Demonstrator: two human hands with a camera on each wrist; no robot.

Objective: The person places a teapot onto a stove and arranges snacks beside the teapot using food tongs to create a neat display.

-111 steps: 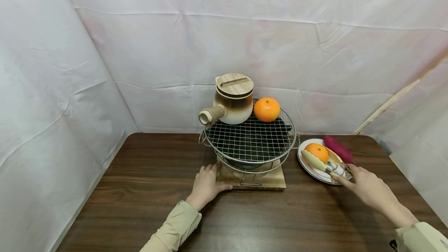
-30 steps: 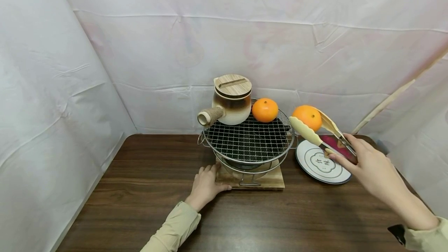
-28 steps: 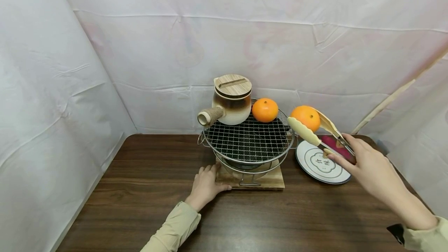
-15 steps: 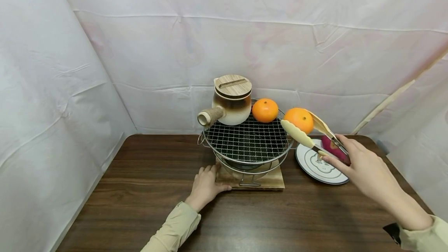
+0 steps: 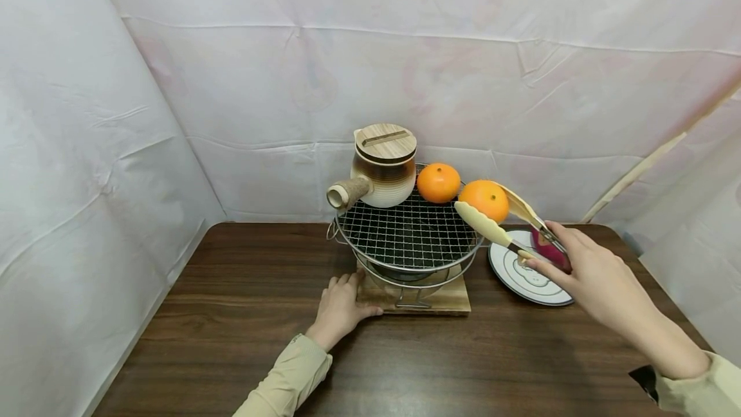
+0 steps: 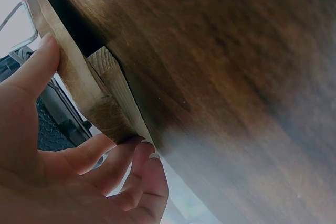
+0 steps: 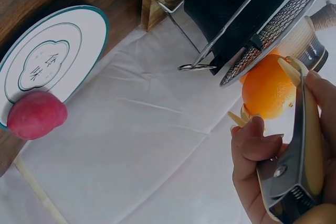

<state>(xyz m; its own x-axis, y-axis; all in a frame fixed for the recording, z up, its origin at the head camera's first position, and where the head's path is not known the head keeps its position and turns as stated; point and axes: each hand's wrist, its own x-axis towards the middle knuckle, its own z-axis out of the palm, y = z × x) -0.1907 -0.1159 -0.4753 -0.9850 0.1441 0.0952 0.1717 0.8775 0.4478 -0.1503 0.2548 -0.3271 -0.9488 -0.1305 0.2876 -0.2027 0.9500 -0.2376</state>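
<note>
My left hand (image 5: 341, 307) holds the left front corner of the wooden board (image 5: 448, 296). In the left wrist view its thumb lies along one edge and its fingers bend round the corner. My right hand (image 5: 604, 285) grips metal tongs with cream tips (image 5: 485, 224). Between those tips is an orange (image 5: 482, 197), at the right rim of the round wire grill (image 5: 405, 233); whether it touches the mesh I cannot tell. A second orange (image 5: 438, 183) sits on the grill, just left of it. Beside that stands a lidded pot (image 5: 390, 182) with a rope-wrapped handle.
Right of the grill stand lies a white plate (image 5: 523, 285) with a dark rim. A purple-red sweet potato (image 7: 37, 115) rests over the plate's edge, partly behind the tongs in the head view. White cloth walls (image 5: 278, 95) stand behind and beside the brown table (image 5: 243, 288).
The tongs have lifted an orange off the plate and carried it left to the grill's right side. My left hand has stayed at the board's corner.
</note>
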